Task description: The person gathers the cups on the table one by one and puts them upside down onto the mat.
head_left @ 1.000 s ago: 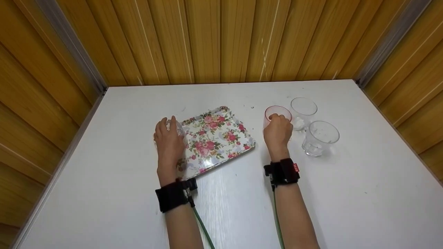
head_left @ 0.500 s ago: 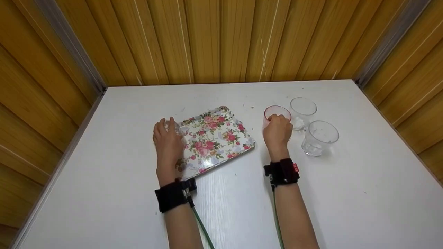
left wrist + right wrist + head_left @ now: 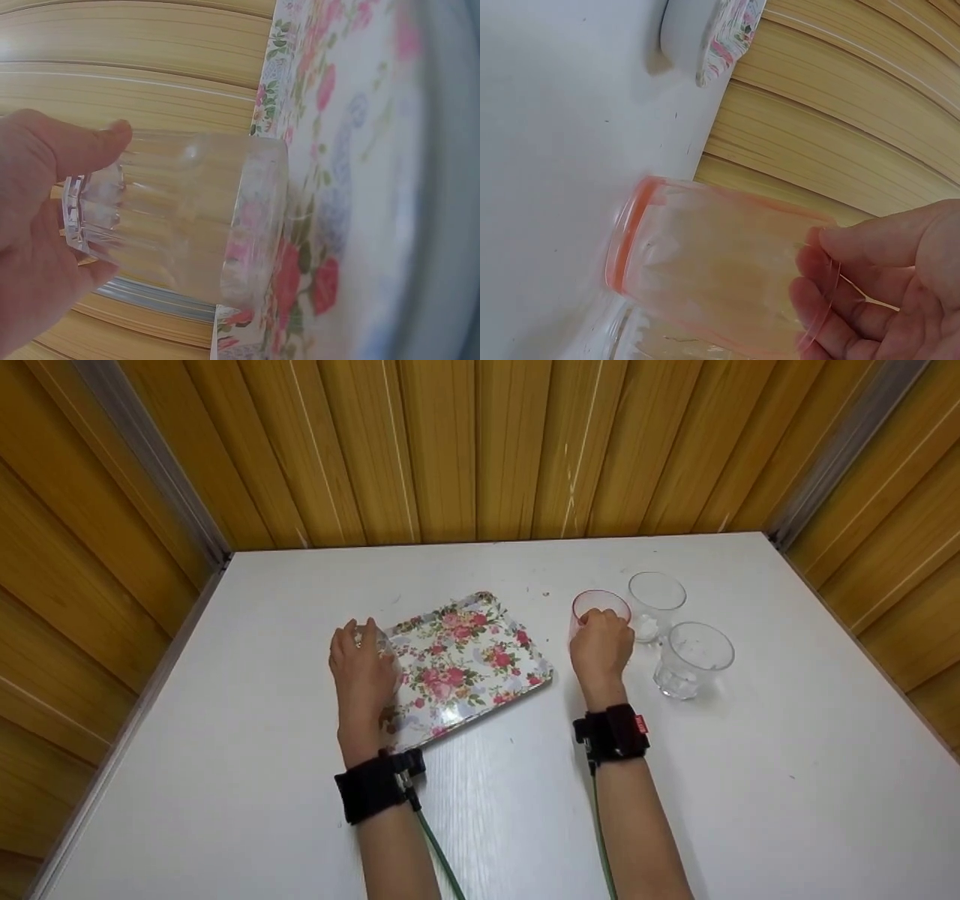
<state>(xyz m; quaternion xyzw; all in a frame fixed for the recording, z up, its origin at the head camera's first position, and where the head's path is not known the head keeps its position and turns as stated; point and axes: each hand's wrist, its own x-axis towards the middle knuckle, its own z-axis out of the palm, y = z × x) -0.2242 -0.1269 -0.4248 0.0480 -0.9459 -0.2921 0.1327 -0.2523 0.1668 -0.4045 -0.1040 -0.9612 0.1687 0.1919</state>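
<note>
My left hand [image 3: 364, 671] grips a clear glass [image 3: 180, 214] by its faceted base. The glass stands upside down, its wide rim on the flowered tray [image 3: 480, 660]. Thumb and fingers wrap around the base end in the left wrist view. On the right, my right hand [image 3: 602, 649] pinches the rim of a pink-tinted tumbler [image 3: 720, 262]. That tumbler is upright with its thick pink base on the white table [image 3: 487, 817]; my hand hides part of it in the head view.
Two clear glasses stand upright right of the pink tumbler: a back glass [image 3: 657, 601] with something whitish seen near its bottom, and a front glass [image 3: 697, 660]. Wood-patterned panels [image 3: 450, 450] wall the table's back and sides. Green cables [image 3: 442, 851] run from both wristbands.
Both hands keep their hold and stay nearly in place. The left hand has shifted very slightly down and left in the head view. The tray and the glasses at right look unmoved.
</note>
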